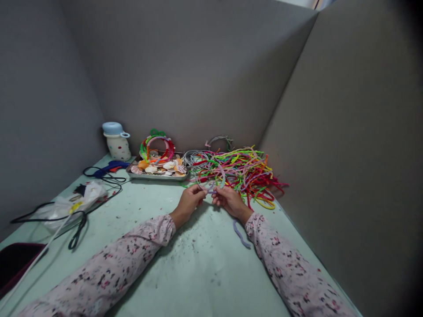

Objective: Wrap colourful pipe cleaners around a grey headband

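Observation:
My left hand [191,199] is closed in a pinch above the middle of the table, at the left side of a thin grey wire hoop. Opposite it, my right hand [231,201] pinches the hoop's right side, where a fuzzy pale green and lilac pipe cleaner [222,174] covers the wire. A short purple pipe cleaner [211,191] runs between the fingertips of both hands. Fingers partly hide how the pieces join. Another purple pipe cleaner [240,234] lies loose on the table beside my right wrist.
Beyond my hands lies a heap of coloured pipe cleaners [244,165]. A metal tray [158,177] holds shells and several coloured hoops [170,149]. At the left are a bottle [118,145], a blue glue gun [110,167], black cables [79,229] and a plastic bag [59,211]. Grey partitions [185,66] enclose the table.

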`<state>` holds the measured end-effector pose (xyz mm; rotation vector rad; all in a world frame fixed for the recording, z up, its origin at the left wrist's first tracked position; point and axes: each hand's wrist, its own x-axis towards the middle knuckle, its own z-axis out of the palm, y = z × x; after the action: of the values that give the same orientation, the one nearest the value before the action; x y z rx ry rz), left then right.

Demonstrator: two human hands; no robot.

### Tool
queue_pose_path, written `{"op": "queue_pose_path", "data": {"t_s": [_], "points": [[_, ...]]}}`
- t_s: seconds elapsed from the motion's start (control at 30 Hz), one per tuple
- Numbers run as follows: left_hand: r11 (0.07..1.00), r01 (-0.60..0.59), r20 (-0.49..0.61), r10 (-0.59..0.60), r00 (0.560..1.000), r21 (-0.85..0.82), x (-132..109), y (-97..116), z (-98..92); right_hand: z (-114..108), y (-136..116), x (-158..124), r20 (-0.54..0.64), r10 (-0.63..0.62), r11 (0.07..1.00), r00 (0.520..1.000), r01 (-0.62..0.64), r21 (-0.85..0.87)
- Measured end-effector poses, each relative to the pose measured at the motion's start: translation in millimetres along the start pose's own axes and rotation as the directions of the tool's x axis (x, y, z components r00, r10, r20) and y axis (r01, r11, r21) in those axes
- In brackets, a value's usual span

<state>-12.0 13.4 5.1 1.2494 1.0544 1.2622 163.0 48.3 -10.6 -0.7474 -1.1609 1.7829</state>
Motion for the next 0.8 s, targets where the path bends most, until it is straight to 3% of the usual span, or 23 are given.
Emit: {"op": "queue_pose_path", "data": {"t_s": [0.8], "points": [[0.996,0.033,0.033,-0.031,0.999,-0.078,1.7,-5.4,-2.3,-0.5,0.5,0.4,-0.001,0.010,0.999,1.000,-0.010,0.035]]}}
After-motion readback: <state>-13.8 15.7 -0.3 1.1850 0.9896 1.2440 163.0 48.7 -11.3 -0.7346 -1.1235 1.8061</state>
